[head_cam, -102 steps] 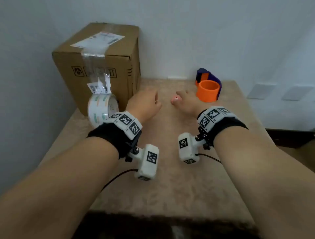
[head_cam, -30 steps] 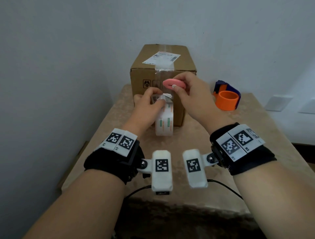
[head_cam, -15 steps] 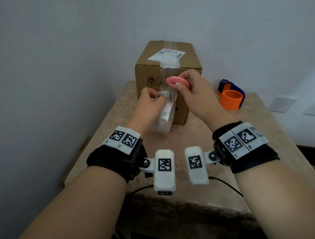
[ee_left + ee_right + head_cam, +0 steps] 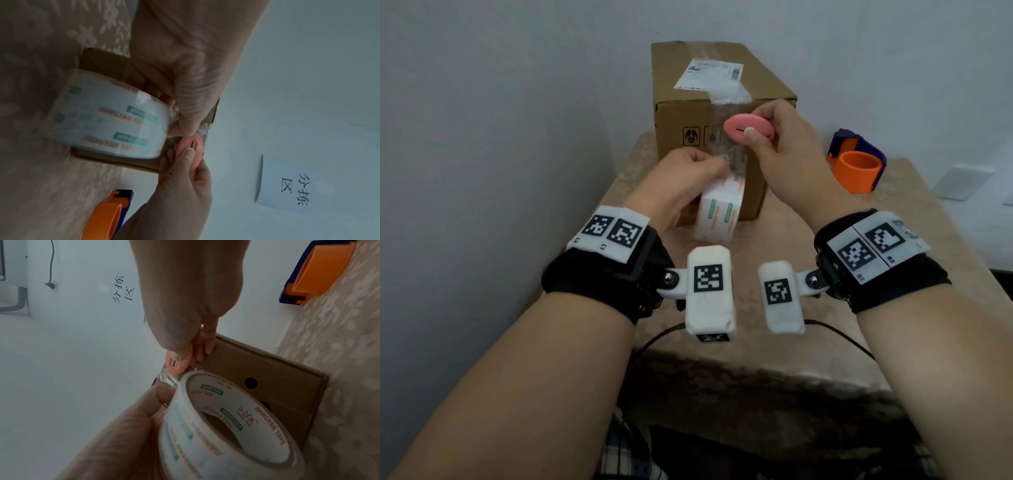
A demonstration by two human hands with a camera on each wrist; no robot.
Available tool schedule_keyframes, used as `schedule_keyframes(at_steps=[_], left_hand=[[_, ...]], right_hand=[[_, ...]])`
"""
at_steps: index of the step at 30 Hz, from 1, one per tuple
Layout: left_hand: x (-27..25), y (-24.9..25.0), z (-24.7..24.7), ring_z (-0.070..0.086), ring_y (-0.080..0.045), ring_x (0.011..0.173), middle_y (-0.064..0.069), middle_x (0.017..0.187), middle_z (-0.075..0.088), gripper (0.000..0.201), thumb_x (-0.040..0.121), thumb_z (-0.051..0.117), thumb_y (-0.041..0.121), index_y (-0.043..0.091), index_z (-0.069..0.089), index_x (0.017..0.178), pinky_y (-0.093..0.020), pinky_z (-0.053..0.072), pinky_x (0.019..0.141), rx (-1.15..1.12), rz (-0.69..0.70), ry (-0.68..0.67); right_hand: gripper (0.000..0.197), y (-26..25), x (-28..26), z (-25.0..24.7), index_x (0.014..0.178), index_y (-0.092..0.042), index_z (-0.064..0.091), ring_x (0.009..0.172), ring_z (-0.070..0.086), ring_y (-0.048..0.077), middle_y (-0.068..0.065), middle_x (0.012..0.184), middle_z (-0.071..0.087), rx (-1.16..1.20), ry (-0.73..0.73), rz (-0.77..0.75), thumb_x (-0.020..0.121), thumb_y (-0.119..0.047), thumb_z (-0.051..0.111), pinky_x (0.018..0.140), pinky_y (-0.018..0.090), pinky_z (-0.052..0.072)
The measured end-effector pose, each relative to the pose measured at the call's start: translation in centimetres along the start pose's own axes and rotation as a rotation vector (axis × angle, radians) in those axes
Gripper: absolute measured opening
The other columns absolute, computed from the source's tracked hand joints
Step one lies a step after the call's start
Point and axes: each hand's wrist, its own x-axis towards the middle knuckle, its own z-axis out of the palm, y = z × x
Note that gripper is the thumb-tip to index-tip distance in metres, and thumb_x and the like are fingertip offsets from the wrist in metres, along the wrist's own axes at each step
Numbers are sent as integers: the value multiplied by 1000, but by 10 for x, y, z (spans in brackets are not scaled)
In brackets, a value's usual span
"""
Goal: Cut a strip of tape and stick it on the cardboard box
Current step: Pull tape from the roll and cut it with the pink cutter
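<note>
tape roll (image 4: 717, 216): held on edge above surface (image 4: 825, 212), just before cardboard box (image 4: 722, 85), core axis roughly horizontal | left hand (image 4: 681, 181): grip clamped on roll and pulled clear strip (image 4: 732, 161) | right hand (image 4: 787, 154): raised, pinching pink cutter (image 4: 748, 128), long axis horizontal, at strip

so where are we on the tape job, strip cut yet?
Not visibly. Done: tape already runs from the cardboard box top down its front to the tape roll. In hand: the left hand holds the roll and the right hand pinches a pink cutter at the stretched tape. Left: sever the strip and press its loose end onto the box.
</note>
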Motion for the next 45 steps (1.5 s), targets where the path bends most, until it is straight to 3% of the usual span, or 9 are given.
schedule_keyframes(at_steps=[4,8,12,14,18,22,29,32,45], left_hand=[[2,-7,1,55,-13,65,2,77,60,12,83,62,21,19,51,86,-25,42,54,-5,61,25],[8,-15,-2,49,-12,58,3,74,51,10,88,52,17,19,44,84,-24,38,50,-40,101,152],[13,-17,-17,52,-10,57,3,76,53,10,92,46,16,22,47,85,-19,42,43,-136,37,236],[14,-18,-20,54,-11,59,2,79,57,6,94,46,19,19,52,95,-22,43,48,-148,14,226],[15,-23,-14,54,-16,63,-4,81,59,15,94,49,24,12,58,97,-25,41,52,-112,6,275],[12,-25,-11,55,-14,65,-4,85,61,20,94,49,23,10,58,105,-16,41,44,-113,29,296],[10,-27,-9,58,-15,73,-5,92,60,4,92,49,21,19,50,90,-27,46,61,-174,74,301],[12,-29,-9,58,-18,78,-2,87,58,14,92,49,21,25,45,79,-35,47,70,-158,99,325],[15,-33,-8,59,-22,85,1,86,57,13,93,46,24,26,43,80,-39,49,76,-78,119,359]], right_hand=[[16,-3,1,0,105,-12,57,89,46,11,-5,97,50,-17,36,-41,90,-18,56,71,17,36],[16,-1,6,-3,101,-18,64,103,35,15,5,111,44,-145,113,-95,86,-24,61,87,20,27],[11,-6,4,-3,98,-19,64,89,46,6,-9,95,51,-114,-76,-138,87,-19,61,73,8,34],[14,-11,3,0,102,-18,64,85,49,5,-11,92,56,-122,-97,-133,89,-19,59,69,4,34],[24,-19,2,11,114,-14,62,99,58,18,1,108,67,-139,-105,-153,92,-15,54,82,22,41],[24,-24,1,22,114,-17,62,101,58,17,1,110,66,-181,-139,-171,92,-16,53,88,28,45],[17,-22,-1,36,105,-19,61,88,53,11,-1,101,62,-247,-193,-164,90,-25,56,75,22,40],[17,-24,0,36,104,-19,62,90,55,13,-1,101,62,-270,-185,-198,89,-24,56,76,22,40],[18,-29,3,39,103,-16,67,86,55,21,3,90,57,-355,-180,-274,91,-17,53,69,25,35]])
